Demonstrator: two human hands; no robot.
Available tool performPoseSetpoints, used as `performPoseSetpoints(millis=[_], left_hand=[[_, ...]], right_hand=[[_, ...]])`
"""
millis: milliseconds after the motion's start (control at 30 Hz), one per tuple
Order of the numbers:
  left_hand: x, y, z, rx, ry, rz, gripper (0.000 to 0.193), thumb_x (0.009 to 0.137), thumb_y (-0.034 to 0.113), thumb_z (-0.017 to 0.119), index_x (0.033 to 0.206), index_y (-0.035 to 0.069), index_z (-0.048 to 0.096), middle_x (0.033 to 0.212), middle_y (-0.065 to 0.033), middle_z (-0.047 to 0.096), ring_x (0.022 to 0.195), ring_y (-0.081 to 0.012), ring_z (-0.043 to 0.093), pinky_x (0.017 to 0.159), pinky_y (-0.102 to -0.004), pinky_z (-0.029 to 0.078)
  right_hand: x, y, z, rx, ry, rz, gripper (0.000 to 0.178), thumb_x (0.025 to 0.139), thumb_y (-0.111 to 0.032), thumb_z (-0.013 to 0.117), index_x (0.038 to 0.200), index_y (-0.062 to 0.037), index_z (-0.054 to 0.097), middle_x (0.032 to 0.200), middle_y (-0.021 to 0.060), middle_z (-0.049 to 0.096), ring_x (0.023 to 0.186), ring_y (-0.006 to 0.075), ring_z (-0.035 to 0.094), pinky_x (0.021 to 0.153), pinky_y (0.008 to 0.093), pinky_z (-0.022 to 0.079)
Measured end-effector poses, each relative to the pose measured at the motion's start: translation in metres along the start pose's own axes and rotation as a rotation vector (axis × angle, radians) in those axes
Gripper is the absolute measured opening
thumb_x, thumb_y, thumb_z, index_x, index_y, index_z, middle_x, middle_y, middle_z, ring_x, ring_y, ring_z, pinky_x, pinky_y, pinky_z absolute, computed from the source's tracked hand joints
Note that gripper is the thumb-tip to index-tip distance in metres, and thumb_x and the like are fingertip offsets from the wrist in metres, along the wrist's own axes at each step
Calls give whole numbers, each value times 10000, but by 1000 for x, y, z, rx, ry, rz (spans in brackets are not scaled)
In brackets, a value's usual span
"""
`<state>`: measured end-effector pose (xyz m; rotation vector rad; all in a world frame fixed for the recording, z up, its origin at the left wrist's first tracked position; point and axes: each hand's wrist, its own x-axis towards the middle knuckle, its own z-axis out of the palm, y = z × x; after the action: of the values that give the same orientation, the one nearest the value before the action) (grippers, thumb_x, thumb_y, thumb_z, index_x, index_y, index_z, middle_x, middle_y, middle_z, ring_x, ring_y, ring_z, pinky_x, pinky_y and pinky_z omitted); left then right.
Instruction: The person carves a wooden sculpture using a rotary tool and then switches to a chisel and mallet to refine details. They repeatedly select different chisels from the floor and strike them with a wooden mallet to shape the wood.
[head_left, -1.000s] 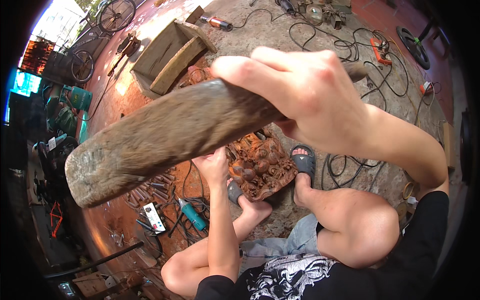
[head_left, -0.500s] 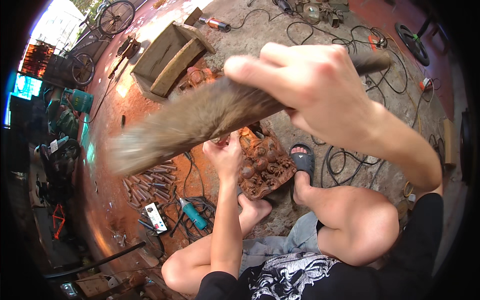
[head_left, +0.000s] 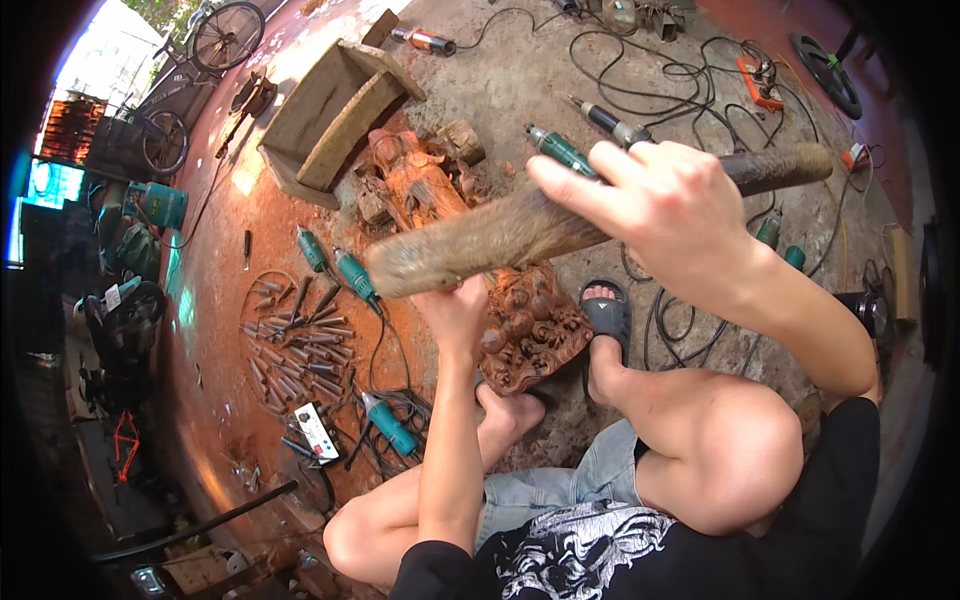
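Wooden club: one, weathered brown, thick end toward the centre-left, narrower end toward the upper right; held above the floor, slanting across the middle of the frame.

Right hand: closed around the narrower part of the club, right of centre; one digit stretched out along the wood.

Left hand: at centre, beside the carving, fingers partly covered by the club's thick end; how far it is closed, and whether it has hold of anything, cannot be told.

Wood carving: one, reddish brown, on the floor at the centre of the frame, its lower end between the feet; rounded knobs and curling relief below, paler orange wood above; middle crossed by the club.

Chisels: many, dark-shafted, heaped on dusty floor, left of centre.

Teal power tool: one, lower left of centre, among black cables.

White power strip: one, lower left, just below the chisels.

Green rotary tools: two, side by side, between the chisels and the club's thick end.

Wooden crate: one, open, tilted, upper left of centre.

Orange-and-black tool: one, top, near the crate.

Orange power strip: one, upper right, among looping cables.

Bicycle: one, upper left corner.

Sandal: dark grey, on the right foot, just beside the carving.
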<state>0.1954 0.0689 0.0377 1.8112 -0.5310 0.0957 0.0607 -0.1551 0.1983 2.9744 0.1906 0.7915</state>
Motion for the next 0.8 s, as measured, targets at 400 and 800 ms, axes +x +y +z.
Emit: performPoseSetpoints(millis=[400,800], left_hand=[[-44,11,-7,-162,319,-22,281,905,-93,725,1160,-38,621,1113,-106,711,999,-160,695,883,-299,561],[-54,7,-8,36,245,108,323,898,-54,765,1166,-34,586,1093,-105,703,963,-176,693,874,-326,570]], right_hand=[[-26,1,5,236,107,141,662,676,-20,760,1321,-154,691,817,61,613,677,278,633,589,396,504],[-16,-3,-14,352,58,112,611,646,3,761,1241,-122,697,904,71,697,721,267,681,604,381,535]])
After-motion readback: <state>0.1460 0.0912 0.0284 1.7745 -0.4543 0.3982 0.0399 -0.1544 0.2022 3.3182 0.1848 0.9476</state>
